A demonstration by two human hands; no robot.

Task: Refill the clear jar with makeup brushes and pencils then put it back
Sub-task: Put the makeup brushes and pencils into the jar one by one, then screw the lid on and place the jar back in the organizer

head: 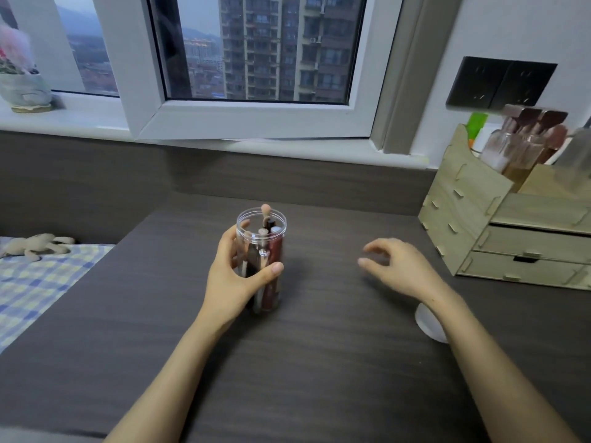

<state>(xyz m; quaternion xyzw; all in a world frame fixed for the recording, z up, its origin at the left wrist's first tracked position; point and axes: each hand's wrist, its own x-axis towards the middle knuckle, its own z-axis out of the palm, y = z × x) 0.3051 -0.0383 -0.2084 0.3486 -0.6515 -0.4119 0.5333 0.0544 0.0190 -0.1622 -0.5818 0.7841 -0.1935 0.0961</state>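
the dark desk (319,362) filled most of my view, with a window (256,49) behind it and a bed (38,279) with a checked sheet off to the left. a wooden drawer organiser (499,225) sat at the desk's right back corner, its top slots holding bottles and brushes. the clear jar (261,260) stood upright near the middle of the desk, already loaded with makeup brushes and pencils (267,241), one brush tip poking just above the rim. a pale round thing, perhaps the lid (427,321), lay partly hidden under the right forearm; i could not tell for sure.

the left hand (238,276) had its fingers (272,269) wrapped around the jar, thumb across the front. the right hand (396,266) hovered apart to the right, fingers loosely curled and holding nothing.

i judged the filling nearly or fully done, with the return left. to do it well i would have kept the jar vertical, gripped low and firm so the contents did not tip out, and steadied it with the free hand before setting it down.
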